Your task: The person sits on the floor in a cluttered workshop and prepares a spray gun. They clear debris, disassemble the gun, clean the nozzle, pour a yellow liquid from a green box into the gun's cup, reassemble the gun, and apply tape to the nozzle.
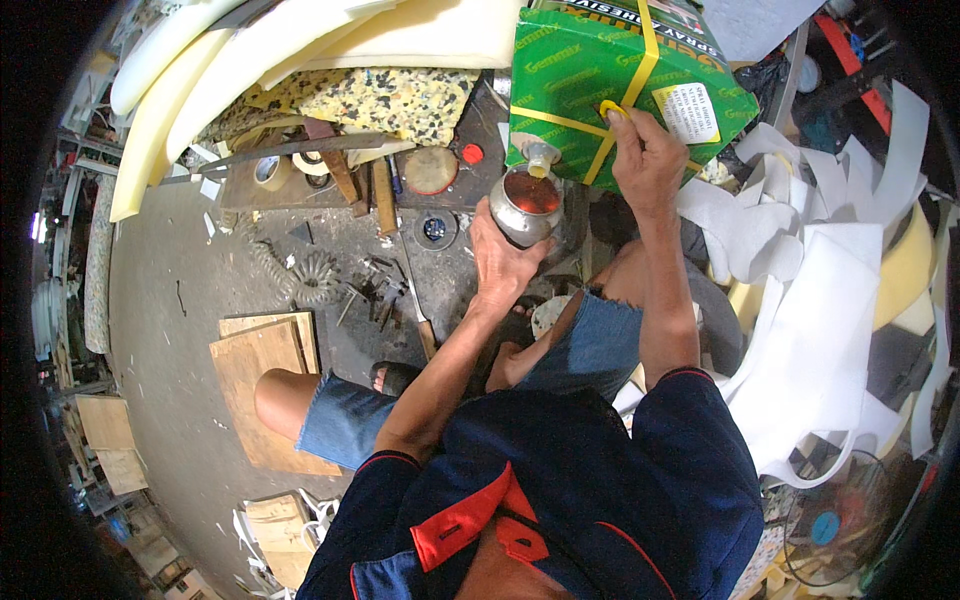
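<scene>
Below the box (pixel 570 90), your left hand (pixel 505 258) clasps a cup (pixel 522 222), seemingly mid-fill; your right hand (pixel 652 165) pinches the box's yellow piece (pixel 607 106); likely hold steady.

Plywood panels (pixel 252 362) are stacked on the floor (pixel 165 330); a coiled hose (pixel 316 277) is laid nearby. White foam offcuts (pixel 825 320) are heaped at right. Speckled foam (pixel 390 100) is placed beside curved foam strips (pixel 222 85).

The pot (pixel 521 229) is shiny metal, its liquid (pixel 530 196) glossy, the box (pixel 560 80) smooth cardboard — the foam sheet (pixel 370 105) rough, the boards (pixel 262 370) matt wood.
</scene>
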A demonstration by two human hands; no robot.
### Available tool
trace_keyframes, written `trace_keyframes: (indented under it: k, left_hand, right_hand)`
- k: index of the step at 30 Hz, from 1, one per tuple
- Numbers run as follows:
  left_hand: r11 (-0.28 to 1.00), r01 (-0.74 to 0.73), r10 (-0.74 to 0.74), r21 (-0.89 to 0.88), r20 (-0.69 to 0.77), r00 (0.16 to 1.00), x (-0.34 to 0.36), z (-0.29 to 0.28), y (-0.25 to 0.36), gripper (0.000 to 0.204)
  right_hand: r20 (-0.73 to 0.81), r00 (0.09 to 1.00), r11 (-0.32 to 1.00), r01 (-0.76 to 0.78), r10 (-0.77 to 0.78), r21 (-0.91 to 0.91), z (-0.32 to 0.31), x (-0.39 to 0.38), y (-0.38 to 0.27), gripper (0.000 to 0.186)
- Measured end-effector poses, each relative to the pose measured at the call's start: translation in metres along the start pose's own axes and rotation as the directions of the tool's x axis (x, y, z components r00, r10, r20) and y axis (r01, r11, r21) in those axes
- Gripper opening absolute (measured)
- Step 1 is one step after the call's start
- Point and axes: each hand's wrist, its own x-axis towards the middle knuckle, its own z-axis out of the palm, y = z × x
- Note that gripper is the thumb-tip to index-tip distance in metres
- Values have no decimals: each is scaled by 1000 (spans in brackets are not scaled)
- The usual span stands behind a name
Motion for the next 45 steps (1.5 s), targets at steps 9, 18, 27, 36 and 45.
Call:
trace_keyframes:
  k: [9, 18, 27, 36, 45]
  left_hand:
    - [999, -17, 17, -42, 4, 1000, 8, -8, 13, 100]
    - [1000, -13, 13, -28, -18, 1000, 11, -9, 17, 99]
    - [994, -77, 74, -82, -46, 996, 14, -11, 17, 98]
    - [969, -186, 177, -163, -70, 982, 30, -11, 15, 109]
    - [941, -206, 192, -269, -76, 978, 44, -32, 25, 105]
  right_hand:
    - [-31, 999, 1000, 15, -15, -7, 0, 15, 0, 13]
    - [-25, 1000, 1000, -10, 10, -8, -1, 23, -1, 16]
    - [-7, 996, 992, -86, 87, 97, -1, 38, -2, 19]
    - [68, 970, 966, -239, 233, 95, -5, 80, 4, 24]
    - [109, 961, 953, -269, 255, 141, -4, 150, 27, 26]
